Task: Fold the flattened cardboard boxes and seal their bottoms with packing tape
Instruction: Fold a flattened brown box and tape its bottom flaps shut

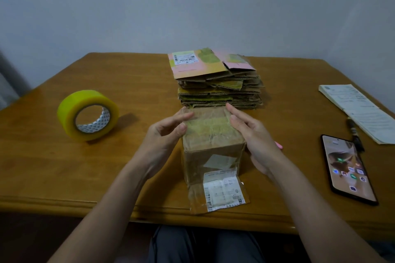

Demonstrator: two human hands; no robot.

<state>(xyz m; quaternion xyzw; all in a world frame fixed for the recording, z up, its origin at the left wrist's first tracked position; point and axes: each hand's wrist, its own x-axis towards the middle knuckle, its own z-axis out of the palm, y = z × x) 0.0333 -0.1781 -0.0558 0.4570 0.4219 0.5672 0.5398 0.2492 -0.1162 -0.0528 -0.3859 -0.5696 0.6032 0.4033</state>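
A folded brown cardboard box [211, 145] stands on the wooden table [64, 168] in front of me, its taped face up and a flap with a white shipping label lying toward me. My left hand [164, 136] touches the box's upper left edge with loosely bent fingers. On the box's right side rests my right hand [254, 134], fingers straight along the top edge. A stack of flattened boxes [218, 79] lies just behind. The yellow tape roll [87, 115] stands on edge to the left, apart from both hands.
A smartphone [348, 168] with a lit screen lies at the right, a pen [355, 136] and a paper pad [361, 111] behind it. Something pink [279, 145] peeks out behind my right hand. The table's front edge runs just below the box flap.
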